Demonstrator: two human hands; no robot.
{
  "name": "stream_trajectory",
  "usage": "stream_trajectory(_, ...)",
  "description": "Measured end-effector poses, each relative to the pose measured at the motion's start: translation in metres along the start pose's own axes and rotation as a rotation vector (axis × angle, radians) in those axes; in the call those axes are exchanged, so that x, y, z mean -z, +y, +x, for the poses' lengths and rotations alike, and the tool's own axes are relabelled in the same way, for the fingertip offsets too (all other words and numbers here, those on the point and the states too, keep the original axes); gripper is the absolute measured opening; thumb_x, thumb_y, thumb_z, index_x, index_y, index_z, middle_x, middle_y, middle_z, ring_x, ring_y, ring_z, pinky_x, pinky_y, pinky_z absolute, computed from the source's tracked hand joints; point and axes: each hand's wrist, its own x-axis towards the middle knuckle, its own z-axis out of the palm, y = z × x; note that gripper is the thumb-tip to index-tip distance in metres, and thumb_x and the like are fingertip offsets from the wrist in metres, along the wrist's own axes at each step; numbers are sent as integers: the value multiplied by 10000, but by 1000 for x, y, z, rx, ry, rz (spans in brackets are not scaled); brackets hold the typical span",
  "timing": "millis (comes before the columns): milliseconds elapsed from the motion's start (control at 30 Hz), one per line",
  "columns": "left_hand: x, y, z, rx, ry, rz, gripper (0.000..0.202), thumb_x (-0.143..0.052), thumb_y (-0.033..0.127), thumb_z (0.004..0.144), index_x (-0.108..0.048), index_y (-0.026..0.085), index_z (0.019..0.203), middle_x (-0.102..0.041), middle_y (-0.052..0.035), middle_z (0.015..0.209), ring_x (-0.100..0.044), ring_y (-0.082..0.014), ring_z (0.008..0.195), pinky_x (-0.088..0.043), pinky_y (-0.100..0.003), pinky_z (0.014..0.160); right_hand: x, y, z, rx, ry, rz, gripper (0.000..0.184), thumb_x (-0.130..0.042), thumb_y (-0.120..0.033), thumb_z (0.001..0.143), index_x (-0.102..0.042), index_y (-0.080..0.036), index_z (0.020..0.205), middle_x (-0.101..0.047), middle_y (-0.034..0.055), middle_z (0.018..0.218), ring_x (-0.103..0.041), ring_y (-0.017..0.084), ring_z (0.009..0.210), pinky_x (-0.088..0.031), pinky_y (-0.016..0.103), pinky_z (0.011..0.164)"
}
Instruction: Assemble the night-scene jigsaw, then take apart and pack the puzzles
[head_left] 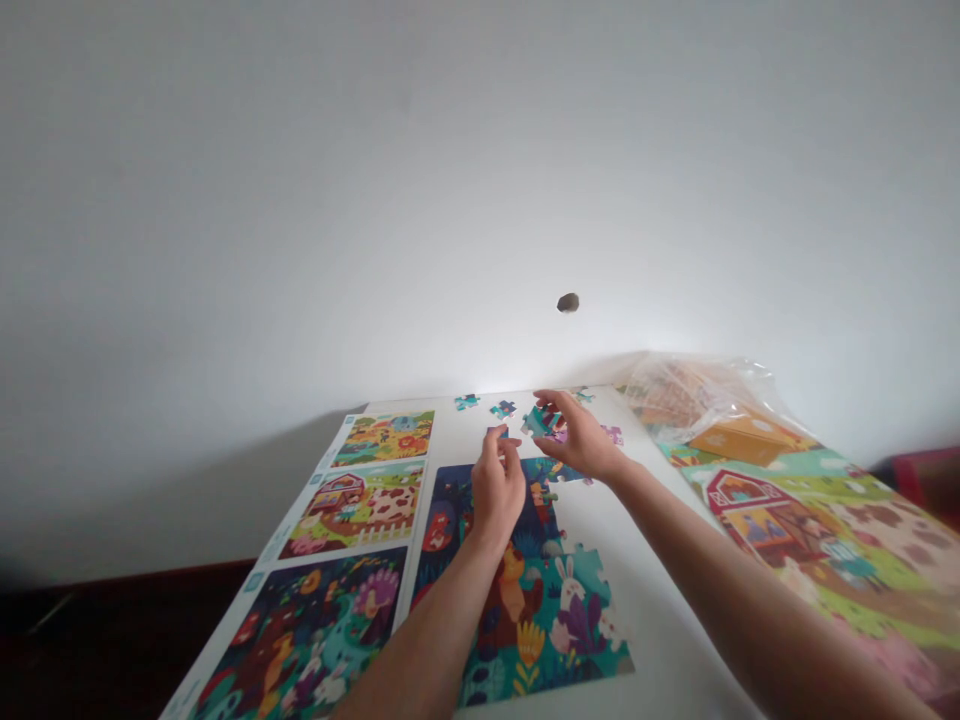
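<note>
A partly assembled jigsaw puzzle [517, 640] of forest animals, with a fox and rabbits, lies on the white table; its upper right edge is stepped. My left hand [499, 495] is over its upper part, fingers curled at a small dark blue puzzle piece [493, 432], which they partly hide. Beyond the puzzle's top edge, my right hand [581, 437] has thumb and fingers spread around loose teal puzzle pieces [535, 421]. More loose pieces [503, 410] lie near the wall, one teal piece [466, 402] farther left and a purple piece [615, 435] right of my right hand.
A printed picture sheet [421, 500] with several animal scenes lies along the left. At right is a farm-scene puzzle [847, 540], with a clear plastic bag [675, 385] and an orange box [742, 438] at its far end. A white wall [450, 200] with a hole stands behind.
</note>
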Motion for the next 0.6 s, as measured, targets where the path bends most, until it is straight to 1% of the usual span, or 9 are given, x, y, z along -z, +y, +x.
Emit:
stream_trajectory(33,0,0,2,62,12,-108,324,-431,311,938,-542,187,1216,-707,-86,964,-673,-196,856,-521,-342,807,4,-6,-14,29,0,48,591,-648,-200,762,-446,-236,1316,-572,86,1200,-575,198,1019,-484,341,886)
stream_trajectory(100,-1,2,5,147,-16,-273,372,-473,414,918,-589,175,1177,-712,-80,935,-677,-189,799,-528,-308,732,6,-11,-36,25,5,151,573,-641,-193,778,-449,-255,1315,-562,88,1229,-578,199,1011,-497,349,876)
stream_trajectory(200,0,6,5,194,-99,-362,393,-558,480,853,-686,168,1054,-717,-71,915,-665,-185,770,-508,-271,666,-1,-6,-53,-37,31,299,532,-653,-203,782,-480,-263,1282,-564,86,1242,-585,203,1009,-509,360,875)
stream_trajectory(267,0,8,5,230,-132,-371,359,-607,468,813,-719,169,976,-721,-58,881,-653,-171,719,-493,-260,640,-6,0,-55,-50,23,364,511,-658,-208,784,-497,-261,1266,-565,84,1245,-579,210,1044,-513,356,870)
stream_trajectory(367,1,9,5,285,-136,-404,319,-647,429,774,-725,168,939,-717,-43,853,-625,-143,649,-472,-249,611,-5,2,-54,-12,-2,378,506,-649,-188,789,-508,-263,1270,-563,78,1245,-569,208,1071,-511,346,869)
stream_trajectory(500,0,9,5,289,-149,-450,296,-664,404,761,-718,160,920,-698,-34,853,-593,-122,639,-459,-242,609,2,-3,-53,36,-10,332,514,-630,-159,789,-516,-266,1278,-545,77,1280,-554,209,1092,-508,338,860)
stream_trajectory(600,1,10,4,286,-151,-454,287,-689,396,736,-714,159,897,-686,-25,823,-579,-116,633,-457,-240,610,2,-1,-54,16,3,321,513,-615,-152,788,-525,-269,1279,-532,77,1315,-543,216,1124,-505,342,867)
